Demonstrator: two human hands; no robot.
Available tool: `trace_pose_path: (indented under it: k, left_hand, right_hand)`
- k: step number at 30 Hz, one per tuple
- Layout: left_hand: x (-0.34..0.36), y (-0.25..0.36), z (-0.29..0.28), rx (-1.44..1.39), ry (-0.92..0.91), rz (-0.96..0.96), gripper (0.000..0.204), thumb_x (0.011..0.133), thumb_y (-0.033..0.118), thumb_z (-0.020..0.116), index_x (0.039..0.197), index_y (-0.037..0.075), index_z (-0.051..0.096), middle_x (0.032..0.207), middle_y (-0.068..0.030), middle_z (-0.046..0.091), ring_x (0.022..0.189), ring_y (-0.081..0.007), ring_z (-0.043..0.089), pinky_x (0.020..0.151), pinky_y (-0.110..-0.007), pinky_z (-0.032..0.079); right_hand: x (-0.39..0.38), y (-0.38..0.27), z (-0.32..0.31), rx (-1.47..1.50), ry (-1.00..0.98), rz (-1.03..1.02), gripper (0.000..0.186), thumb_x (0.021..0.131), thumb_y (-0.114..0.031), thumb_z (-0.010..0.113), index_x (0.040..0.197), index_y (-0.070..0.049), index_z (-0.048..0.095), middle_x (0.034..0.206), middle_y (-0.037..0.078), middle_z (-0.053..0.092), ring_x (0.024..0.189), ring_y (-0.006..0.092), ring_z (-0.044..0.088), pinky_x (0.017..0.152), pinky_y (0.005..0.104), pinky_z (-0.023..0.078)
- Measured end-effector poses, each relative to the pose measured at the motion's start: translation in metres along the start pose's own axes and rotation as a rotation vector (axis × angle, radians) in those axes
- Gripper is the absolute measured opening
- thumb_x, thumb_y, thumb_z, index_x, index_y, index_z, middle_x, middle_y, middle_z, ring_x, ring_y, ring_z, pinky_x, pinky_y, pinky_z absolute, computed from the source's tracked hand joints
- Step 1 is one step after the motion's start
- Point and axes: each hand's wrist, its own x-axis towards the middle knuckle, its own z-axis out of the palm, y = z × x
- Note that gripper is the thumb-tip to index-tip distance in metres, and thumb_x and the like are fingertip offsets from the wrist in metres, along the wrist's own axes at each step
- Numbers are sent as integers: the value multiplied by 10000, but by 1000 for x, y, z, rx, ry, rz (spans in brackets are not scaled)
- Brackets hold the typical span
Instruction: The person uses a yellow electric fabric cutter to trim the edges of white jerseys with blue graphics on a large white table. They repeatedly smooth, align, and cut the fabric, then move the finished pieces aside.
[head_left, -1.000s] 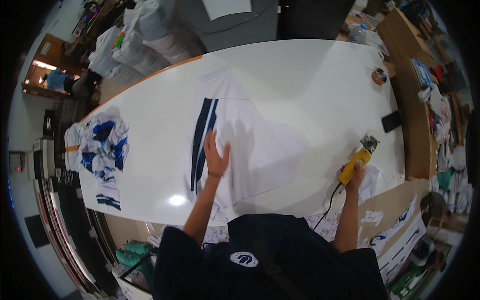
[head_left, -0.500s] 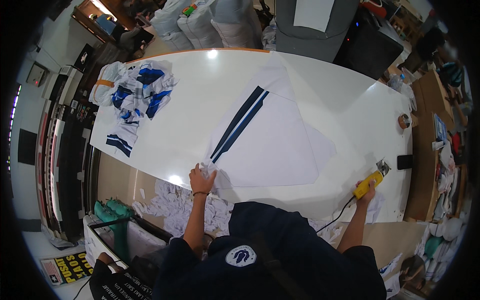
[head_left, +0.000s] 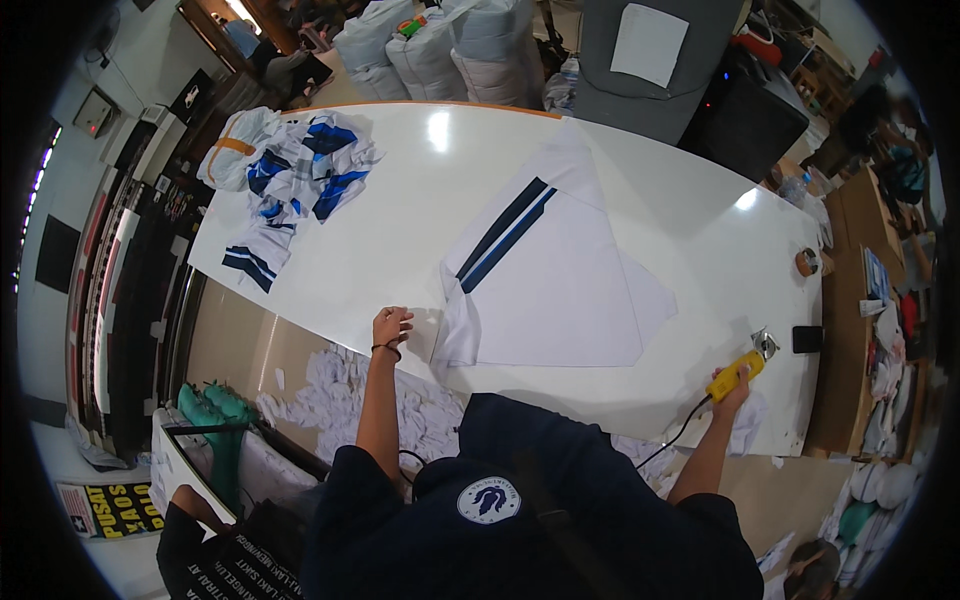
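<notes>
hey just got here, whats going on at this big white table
A person's right hand grips a yellow corded power tool with a metal head near the table's right end. Their left hand, fingers loosely curled, appears empty, just left of a white fabric piece with navy and light-blue stripes. That fabric lies mostly flat, rumpled at its lower left. A heap of white and blue fabric sits at the far left.

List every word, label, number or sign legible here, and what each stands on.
I'll locate lettering without copying it.
Yellow-and-black sign, lower left: large printed letters.
Black shirt on the nearby person: lines of white lettering.
Round badge on the wearer's navy shirt: ring lettering, too small to read.
</notes>
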Motion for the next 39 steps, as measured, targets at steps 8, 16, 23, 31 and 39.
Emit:
trace_pose_path:
  k: [8, 16, 23, 31, 39]
  left_hand:
    - [-80, -7, 79, 866, 15, 594, 382, 861, 410, 761, 1006, 57, 741, 884, -152, 732, 846, -311, 716, 763, -436, 567]
    - [-60, -40, 83, 1003, 212, 851, 320, 852, 326, 775, 973, 46, 678, 976, -157, 662, 950, -356, 635, 782, -454, 533]
    - [-4, -23, -3, 694, 353, 634, 320, 842, 302, 792, 967, 30, 678, 764, -159, 713, 681, -328, 699, 643, -429, 542]
    - [-20, 9, -33, 1196, 577, 483, 375, 879, 182, 750, 1222, 101, 621, 1254, -143, 597, 1204, -340, 590, 943, -452, 515]
    - [-43, -31, 24, 1091, 55, 988, 676, 855, 368, 779, 1449, 151, 541, 1559, -216, 381, 1416, -417, 381, 1123, -535, 342]
  right_hand:
    - [0, -3, -14, 9, -19, 8, 420, 968, -372, 650, 1138, -3, 545, 848, 147, 640, 770, 280, 675, 732, 397, 579]
    - [4, -1, -12, 52, -64, 9, 406, 964, -360, 660, 1135, -10, 542, 834, 152, 638, 754, 277, 669, 713, 390, 568]
    - [-1, -1, -5, 57, -58, 28, 416, 961, -356, 660, 1152, -8, 536, 842, 152, 639, 746, 272, 667, 692, 377, 566]
    - [-3, -5, -12, 20, -54, 26, 409, 973, -372, 632, 1140, -10, 541, 823, 153, 647, 712, 271, 669, 643, 388, 569]
    - [-56, 10, 16, -235, -83, 35, 288, 935, -233, 695, 1068, -46, 521, 760, 108, 607, 538, 268, 638, 478, 395, 550]
